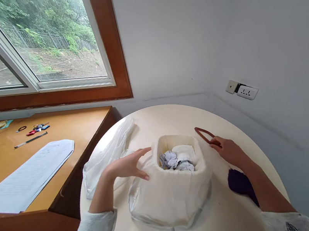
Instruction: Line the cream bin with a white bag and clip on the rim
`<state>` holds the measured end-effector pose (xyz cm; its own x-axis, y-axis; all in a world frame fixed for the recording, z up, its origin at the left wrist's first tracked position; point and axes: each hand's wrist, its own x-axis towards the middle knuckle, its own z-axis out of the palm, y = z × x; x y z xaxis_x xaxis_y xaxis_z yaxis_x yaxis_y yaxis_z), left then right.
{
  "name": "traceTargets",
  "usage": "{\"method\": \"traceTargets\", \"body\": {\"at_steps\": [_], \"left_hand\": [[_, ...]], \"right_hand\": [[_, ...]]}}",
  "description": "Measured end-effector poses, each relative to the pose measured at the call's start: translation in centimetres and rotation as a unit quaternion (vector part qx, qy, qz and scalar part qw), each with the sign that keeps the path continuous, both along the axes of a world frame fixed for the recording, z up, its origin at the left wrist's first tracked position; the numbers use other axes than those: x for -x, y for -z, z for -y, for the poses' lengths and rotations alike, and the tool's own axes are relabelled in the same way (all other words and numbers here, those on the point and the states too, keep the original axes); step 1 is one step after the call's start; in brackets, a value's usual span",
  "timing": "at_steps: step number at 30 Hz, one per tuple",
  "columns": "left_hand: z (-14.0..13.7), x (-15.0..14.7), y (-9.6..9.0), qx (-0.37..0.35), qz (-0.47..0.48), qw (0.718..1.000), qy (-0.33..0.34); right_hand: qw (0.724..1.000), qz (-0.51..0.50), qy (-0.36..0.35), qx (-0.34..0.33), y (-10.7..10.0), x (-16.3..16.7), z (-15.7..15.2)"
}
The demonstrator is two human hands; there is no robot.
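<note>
A small bin (166, 191) lined with a white plastic bag stands on the round table, the bag's skirt spread over its outside and onto the tabletop. Inside lie crumpled papers (169, 160) and a white packet (184, 152). My left hand (130, 165) is at the bin's left side, thumb and fingers spread apart, holding nothing. To the right of the bin, my right hand (228, 149) grips a thin brown ring (202, 134) with angled corners; its near part is hidden by my fingers. A dark purple cloth (240, 184) lies beside my right forearm.
A crumpled translucent plastic bag (109, 148) lies at the left of the round table (169, 115). On the wooden desk (85, 122) are papers (35, 175), a pen (31, 140) and keys (39, 128). A wall socket (247, 92) is at the right.
</note>
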<state>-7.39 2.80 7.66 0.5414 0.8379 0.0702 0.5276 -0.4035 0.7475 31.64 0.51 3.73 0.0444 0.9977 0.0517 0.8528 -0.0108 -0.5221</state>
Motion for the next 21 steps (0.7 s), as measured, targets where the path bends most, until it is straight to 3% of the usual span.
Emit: {"method": "traceTargets", "body": {"at_steps": [2,4,9,15,21], "left_hand": [[0.2,0.8,-1.8,0.034,-0.052,0.997,0.05],[0.6,1.2,-3.9,0.026,-0.045,0.998,0.028],[1.9,-0.9,-8.1,-0.061,0.118,0.988,-0.074],[3.4,-4.8,-10.0,-0.073,0.186,0.972,-0.121],[4.1,-6.2,-10.4,-0.064,0.176,0.976,-0.107]], "right_hand": [[0.998,-0.026,0.018,-0.062,-1.6,0.5,0.1],[0.988,-0.054,0.018,-0.142,-3.5,1.4,0.2],[0.947,-0.051,-0.082,-0.307,-8.4,5.9,1.0],[0.894,-0.035,-0.247,-0.373,-11.7,11.2,2.3],[0.873,-0.028,-0.314,-0.373,-12.1,13.3,3.3]]}}
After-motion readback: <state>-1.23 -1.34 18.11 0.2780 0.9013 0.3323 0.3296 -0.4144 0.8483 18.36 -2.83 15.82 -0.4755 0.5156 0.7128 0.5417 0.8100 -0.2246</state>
